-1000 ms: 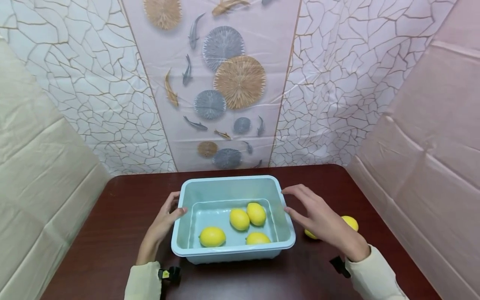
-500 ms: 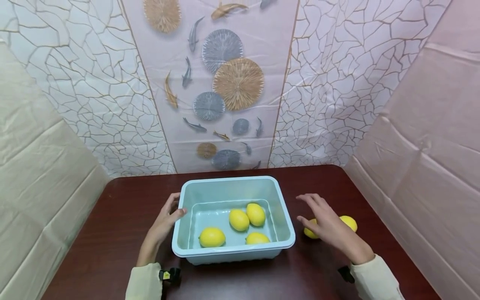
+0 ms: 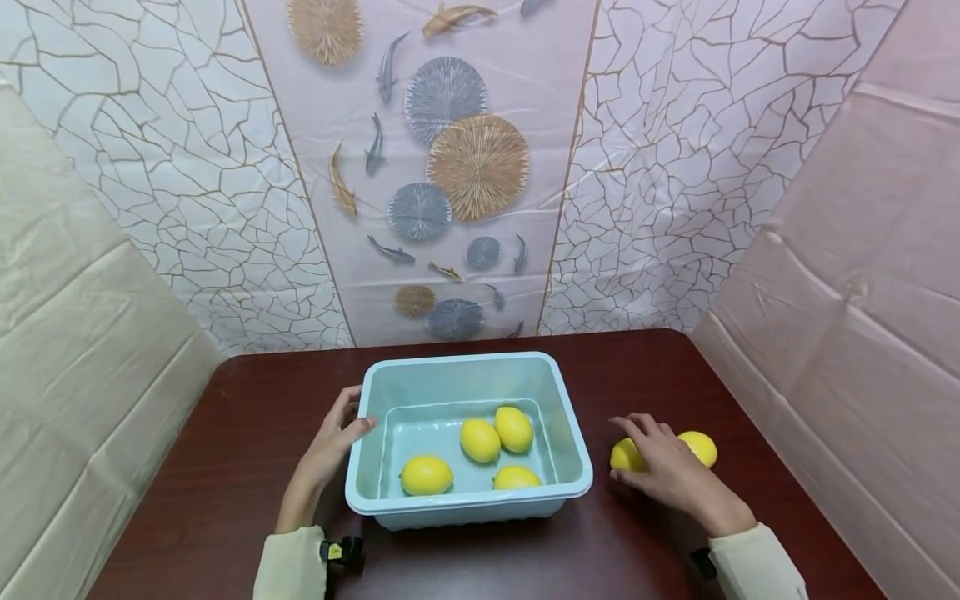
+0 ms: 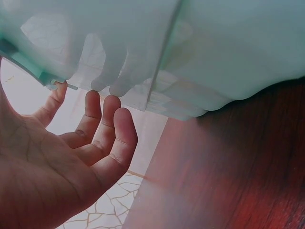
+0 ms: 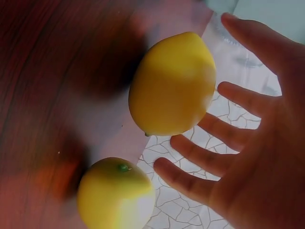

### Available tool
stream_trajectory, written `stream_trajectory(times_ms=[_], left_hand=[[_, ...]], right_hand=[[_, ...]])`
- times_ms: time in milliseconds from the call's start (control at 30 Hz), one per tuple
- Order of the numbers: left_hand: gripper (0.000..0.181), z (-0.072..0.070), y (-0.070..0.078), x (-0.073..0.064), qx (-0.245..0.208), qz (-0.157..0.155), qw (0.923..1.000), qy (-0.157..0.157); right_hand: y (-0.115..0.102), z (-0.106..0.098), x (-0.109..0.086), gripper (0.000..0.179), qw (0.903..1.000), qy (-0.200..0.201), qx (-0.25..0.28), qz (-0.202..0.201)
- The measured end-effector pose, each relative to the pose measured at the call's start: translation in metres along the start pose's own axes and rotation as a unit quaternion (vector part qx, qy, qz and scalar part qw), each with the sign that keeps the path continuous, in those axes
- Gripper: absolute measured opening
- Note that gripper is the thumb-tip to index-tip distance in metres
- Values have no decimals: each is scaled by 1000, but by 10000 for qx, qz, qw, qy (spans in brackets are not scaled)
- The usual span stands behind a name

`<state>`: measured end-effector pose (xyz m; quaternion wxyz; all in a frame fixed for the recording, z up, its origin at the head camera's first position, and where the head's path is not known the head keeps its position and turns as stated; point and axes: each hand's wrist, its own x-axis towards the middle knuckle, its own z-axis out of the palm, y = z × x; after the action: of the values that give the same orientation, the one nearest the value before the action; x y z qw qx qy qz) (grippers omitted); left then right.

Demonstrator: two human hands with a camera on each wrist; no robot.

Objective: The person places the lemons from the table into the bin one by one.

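A light blue plastic basin (image 3: 465,503) stands in the middle of the table, several yellow lemons (image 3: 426,476) lying in it. My left hand (image 3: 328,446) holds its left side, thumb over the rim and fingertips against the outer wall (image 4: 143,43), as the left wrist view shows. To the right of the basin, my right hand (image 3: 671,473) reaches over a lemon (image 3: 626,456) on the table. Its fingers are spread around that lemon (image 5: 171,88) in the right wrist view, not closed on it. A second loose lemon (image 3: 700,447) lies just beyond the hand, partly hidden by it.
The dark red-brown wooden table (image 3: 247,450) ends at a patterned wall cloth (image 3: 480,167) at the back. Pale fabric panels (image 3: 840,317) rise along both sides. A small black device (image 3: 343,550) is strapped at the left wrist.
My right hand has left the basin's right rim and moved right and down to the nearer loose lemon. My left hand stays at the basin's left side.
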<state>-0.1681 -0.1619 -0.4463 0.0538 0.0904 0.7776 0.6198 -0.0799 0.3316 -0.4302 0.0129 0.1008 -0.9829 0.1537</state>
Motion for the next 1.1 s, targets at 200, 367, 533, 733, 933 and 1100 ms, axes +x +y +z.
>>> stream_trajectory(times_ms=[200,367,533,733,933,1100], left_hand=[[55,0,0,0,-7,-28,10000,-5],[55,-1,0,-3,32,-65,10000,-15],[54,-1,-1,-4,33,-118,9999,7],[54,-1,-2,-1,10,-128,9999,10],[54,0,1,0,27,-88,10000,11],[53,1,0,-1,19,-57,10000,2]], right_hand=[[1,1,0,73,9989,-440,76,150],[3,6,-2,61,9986,-481,206,-74],[5,10,-4,55,9988,-307,68,-363],[6,9,-3,59,9990,-453,30,-25],[9,7,-3,67,9987,-495,91,117],[11,9,-3,69,9989,-457,129,-18]])
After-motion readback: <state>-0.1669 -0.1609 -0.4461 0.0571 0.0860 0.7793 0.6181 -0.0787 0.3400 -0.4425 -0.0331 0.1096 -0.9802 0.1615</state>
